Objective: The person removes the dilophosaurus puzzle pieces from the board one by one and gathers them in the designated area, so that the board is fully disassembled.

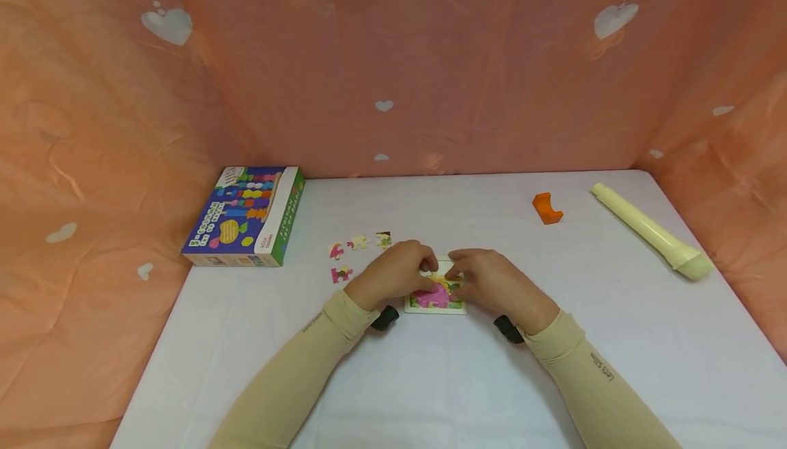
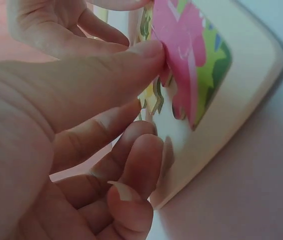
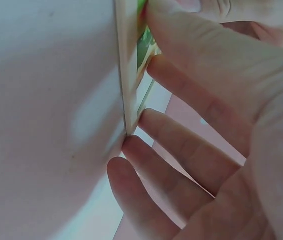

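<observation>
A small jigsaw puzzle in a pale tray [image 1: 436, 311] lies between both hands, its pink and green picture partly assembled. My left hand [image 1: 396, 273] reaches over its left side, fingers curled and the thumb tip against the pink pieces [image 2: 184, 50]. Between that thumb and index finger, a yellow-edged puzzle piece [image 2: 156, 97] stands slightly raised from the bare tray bottom. My right hand [image 1: 494, 281] is at the right side, thumb over the green part [image 3: 144, 47] and the other fingers extended along the tray's far edge. The fingers hide part of the picture.
Several loose puzzle pieces [image 1: 341, 275] lie left of the tray. A boxed game [image 1: 236, 216] stands at the back left. An orange curved block [image 1: 547, 208] and a pale yellow tube [image 1: 652, 230] are at the back right. Orange curtains surround the white table [image 1: 418, 381].
</observation>
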Available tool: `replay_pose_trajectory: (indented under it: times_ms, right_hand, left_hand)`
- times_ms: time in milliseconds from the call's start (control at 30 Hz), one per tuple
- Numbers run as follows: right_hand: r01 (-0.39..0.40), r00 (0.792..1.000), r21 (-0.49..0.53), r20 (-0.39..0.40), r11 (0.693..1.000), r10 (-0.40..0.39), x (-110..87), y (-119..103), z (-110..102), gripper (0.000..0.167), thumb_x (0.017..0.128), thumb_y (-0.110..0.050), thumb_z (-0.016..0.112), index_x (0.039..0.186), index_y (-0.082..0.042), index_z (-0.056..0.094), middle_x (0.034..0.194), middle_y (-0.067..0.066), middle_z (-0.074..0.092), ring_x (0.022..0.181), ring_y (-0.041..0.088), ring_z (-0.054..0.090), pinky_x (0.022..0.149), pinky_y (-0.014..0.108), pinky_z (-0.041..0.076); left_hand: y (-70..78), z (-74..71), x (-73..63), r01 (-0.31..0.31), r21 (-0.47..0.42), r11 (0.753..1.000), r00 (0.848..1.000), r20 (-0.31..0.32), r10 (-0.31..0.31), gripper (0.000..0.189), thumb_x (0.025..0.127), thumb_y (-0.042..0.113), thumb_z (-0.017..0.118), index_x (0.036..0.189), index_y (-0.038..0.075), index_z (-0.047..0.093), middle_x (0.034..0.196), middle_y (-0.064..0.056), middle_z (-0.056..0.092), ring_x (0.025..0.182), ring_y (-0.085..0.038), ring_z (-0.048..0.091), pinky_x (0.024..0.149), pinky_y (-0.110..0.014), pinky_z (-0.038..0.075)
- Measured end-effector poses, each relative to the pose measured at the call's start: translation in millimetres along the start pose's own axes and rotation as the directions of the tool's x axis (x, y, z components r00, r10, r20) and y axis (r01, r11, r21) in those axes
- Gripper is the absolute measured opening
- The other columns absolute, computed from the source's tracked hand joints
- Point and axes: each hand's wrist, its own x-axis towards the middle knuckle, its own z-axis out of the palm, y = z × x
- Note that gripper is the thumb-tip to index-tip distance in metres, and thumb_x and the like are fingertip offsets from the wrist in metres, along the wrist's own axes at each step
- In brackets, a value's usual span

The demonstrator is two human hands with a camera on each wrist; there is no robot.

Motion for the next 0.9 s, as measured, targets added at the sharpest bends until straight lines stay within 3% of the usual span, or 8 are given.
replay_pose_trajectory:
  times_ms: [333, 667, 900]
  right_hand:
    - [-0.017, 1.000, 0.002, 0.007, 1.000, 0.017, -0.3, -0.2, -0.5, 0.024, 0.088, -0.017, 0.090, 0.111, -0.013, 0.085, 0.147, 0.018, 0.068, 0.136, 0.041, 0.065, 0.113, 0.058, 0.052]
    - [-0.014, 1.000, 0.002, 0.008, 1.000, 0.014, 1.1, -1.2, -0.5, 0.024, 0.088, -0.017, 0.090, 0.111, -0.013, 0.085, 0.146, 0.018, 0.068, 0.136, 0.041, 0.065, 0.113, 0.057, 0.052]
    - [-0.004, 1.000, -0.007, 0.003, 1.000, 0.004, 0.5, -1.2, 0.1, 0.024, 0.087, -0.017, 0.091, 0.110, -0.012, 0.085, 0.146, 0.019, 0.069, 0.135, 0.041, 0.066, 0.112, 0.057, 0.053]
  left_hand:
    - [-1.7, -2.0, 0.1, -0.039, -0.089, 0.995, 0.999, -0.039, 0.036, 0.015, 0.099, 0.016, 0.079, 0.112, 0.009, 0.079, 0.090, 0.003, 0.073, 0.083, -0.013, 0.065, 0.080, -0.030, 0.054]
    - [-5.3, -2.2, 0.9, -0.042, -0.093, 0.995, 0.997, -0.069, 0.035, 0.013, 0.105, 0.017, 0.071, 0.108, 0.012, 0.082, 0.096, 0.002, 0.076, 0.084, -0.013, 0.064, 0.080, -0.031, 0.054]
    - [-4.0, -2.0, 0.6, -0.023, -0.112, 0.993, 0.998, -0.055, 0.016, 0.016, 0.108, 0.019, 0.067, 0.108, 0.012, 0.081, 0.093, 0.002, 0.075, 0.080, -0.012, 0.062, 0.080, -0.031, 0.053]
